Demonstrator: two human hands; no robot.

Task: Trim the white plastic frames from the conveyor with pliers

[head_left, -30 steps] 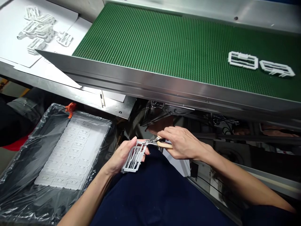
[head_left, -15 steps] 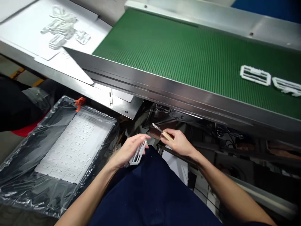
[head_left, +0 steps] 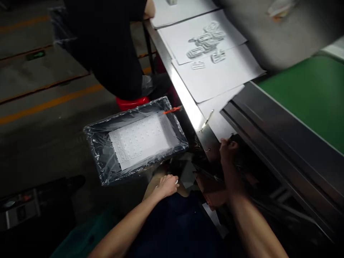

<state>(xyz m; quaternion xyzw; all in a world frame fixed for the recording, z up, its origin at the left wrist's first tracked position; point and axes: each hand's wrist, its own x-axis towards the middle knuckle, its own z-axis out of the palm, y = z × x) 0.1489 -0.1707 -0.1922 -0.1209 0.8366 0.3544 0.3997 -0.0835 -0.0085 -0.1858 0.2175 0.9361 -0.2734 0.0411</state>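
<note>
you're in a factory workshop: a green conveyor belt (head_left: 309,96) stands beside your tabletop (head_left: 185,96), white parts (head_left: 208,42) lie on it, and yellow floor lines (head_left: 53,104) run to its left.

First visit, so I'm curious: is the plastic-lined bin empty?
No: flat white parts lie in rows on a white sheet inside the bin.

Dim floor (head_left: 40,79), orange stripe (head_left: 51,105), red stool (head_left: 133,103), metal table (head_left: 185,98) catching light
</note>
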